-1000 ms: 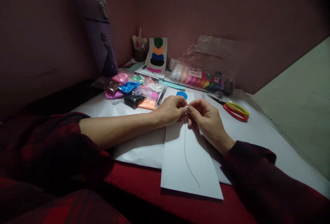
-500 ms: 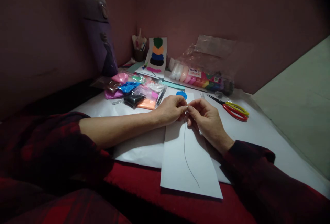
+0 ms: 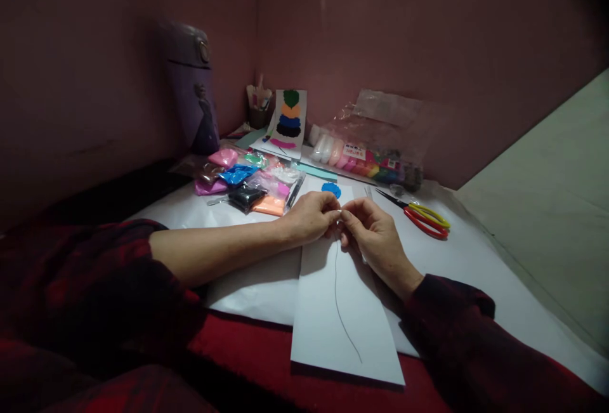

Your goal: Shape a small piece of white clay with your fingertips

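Above a long white card (image 3: pixel 318 318), my left hand (image 3: pixel 309 219) and my right hand (image 3: pixel 377 235) meet fingertip to fingertip. Both are closed in a pinch on a small white bit (image 3: pixel 339 211), mostly hidden by the fingers; its material I cannot make out. A thin dark curved line (image 3: pixel 336 292) runs down the card from below my hands. At the card's far end, just beyond my fingers, sits a flat blue patch (image 3: pixel 331 190) with a bumpy edge.
Red-and-yellow-handled scissors (image 3: pixel 423 216) lie to the right. Bags of coloured clay (image 3: pixel 240 175) lie left, a larger clay pack (image 3: pixel 366 156) behind. A decorated card (image 3: pixel 291 115) leans near a cup of tools (image 3: pixel 259 108). A purple bottle (image 3: pixel 193 92) stands back left.
The view has tilted up slightly, so the table and things on it appear lower. My hands keep the same pinch over the card, with hardly any finger movement visible.
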{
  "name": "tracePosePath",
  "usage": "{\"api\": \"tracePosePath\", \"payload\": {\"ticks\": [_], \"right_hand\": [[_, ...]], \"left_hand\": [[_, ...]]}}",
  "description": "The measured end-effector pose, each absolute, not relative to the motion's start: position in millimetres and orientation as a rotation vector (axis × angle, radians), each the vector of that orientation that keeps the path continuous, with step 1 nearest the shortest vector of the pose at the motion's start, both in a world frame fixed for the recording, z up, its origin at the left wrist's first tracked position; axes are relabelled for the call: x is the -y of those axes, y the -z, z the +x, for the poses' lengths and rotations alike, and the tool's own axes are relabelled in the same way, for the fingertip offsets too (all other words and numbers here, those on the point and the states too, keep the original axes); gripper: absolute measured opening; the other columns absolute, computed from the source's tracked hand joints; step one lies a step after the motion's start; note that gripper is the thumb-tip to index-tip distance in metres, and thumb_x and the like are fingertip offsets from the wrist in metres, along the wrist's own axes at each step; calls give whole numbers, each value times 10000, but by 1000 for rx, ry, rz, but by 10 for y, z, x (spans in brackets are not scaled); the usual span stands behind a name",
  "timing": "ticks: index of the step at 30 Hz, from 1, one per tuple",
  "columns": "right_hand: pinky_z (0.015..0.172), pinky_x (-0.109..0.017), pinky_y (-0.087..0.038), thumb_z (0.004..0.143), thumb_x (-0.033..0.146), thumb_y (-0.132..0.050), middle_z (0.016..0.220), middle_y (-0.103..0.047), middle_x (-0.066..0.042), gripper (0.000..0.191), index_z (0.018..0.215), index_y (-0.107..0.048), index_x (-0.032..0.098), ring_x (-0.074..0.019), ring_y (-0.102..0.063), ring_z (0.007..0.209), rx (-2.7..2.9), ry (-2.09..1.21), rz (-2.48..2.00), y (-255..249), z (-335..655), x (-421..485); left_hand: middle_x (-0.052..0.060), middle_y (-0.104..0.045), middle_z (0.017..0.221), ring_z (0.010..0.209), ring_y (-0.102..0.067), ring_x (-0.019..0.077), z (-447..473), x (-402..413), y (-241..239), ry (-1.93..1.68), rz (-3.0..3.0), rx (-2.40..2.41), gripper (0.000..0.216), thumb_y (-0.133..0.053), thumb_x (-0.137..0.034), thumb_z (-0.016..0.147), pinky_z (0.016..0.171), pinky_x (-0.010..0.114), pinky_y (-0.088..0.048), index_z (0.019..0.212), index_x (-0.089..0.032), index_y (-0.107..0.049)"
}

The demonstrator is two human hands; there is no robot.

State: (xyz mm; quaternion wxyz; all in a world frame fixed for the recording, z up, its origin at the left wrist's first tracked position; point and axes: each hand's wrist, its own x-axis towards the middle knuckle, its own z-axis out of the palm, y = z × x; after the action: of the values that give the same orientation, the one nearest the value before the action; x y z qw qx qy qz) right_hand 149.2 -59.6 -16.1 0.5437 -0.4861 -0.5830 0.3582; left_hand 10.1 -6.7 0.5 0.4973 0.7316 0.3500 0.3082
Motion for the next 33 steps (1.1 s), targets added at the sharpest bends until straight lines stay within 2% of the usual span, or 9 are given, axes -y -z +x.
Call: {"api": "tracePosePath", "payload": {"ticks": [15,22,33], "right_hand": [[417,-227,-433,859,325,-631,544,-560,58,167,818,-527,201,-88,-503,410,1383,-861,-1160,161,1505,604],[426,-227,-432,865,305,-626,482,-535,68,153,813,-525,204,-95,-503,401,1385,-866,-1190,130,1494,614],[409,-213,-430,856,323,-639,536,-562,59,169,813,-531,199,-83,-505,404,1369,-869,-1187,125,1497,618]], "left_hand": [[-22,-550,528,500,-549,95,104,68,-10,-742,1726,-842,103,-550,-203,834,491,194,-414,752,-142,-535],[-20,-551,535,502,-544,89,102,75,-37,-730,1747,-851,94,-523,-175,843,499,193,-416,758,-138,-534],[-29,-563,529,503,-563,87,112,54,-15,-748,1736,-856,90,-495,-125,835,498,188,-413,769,-141,-555]]}}
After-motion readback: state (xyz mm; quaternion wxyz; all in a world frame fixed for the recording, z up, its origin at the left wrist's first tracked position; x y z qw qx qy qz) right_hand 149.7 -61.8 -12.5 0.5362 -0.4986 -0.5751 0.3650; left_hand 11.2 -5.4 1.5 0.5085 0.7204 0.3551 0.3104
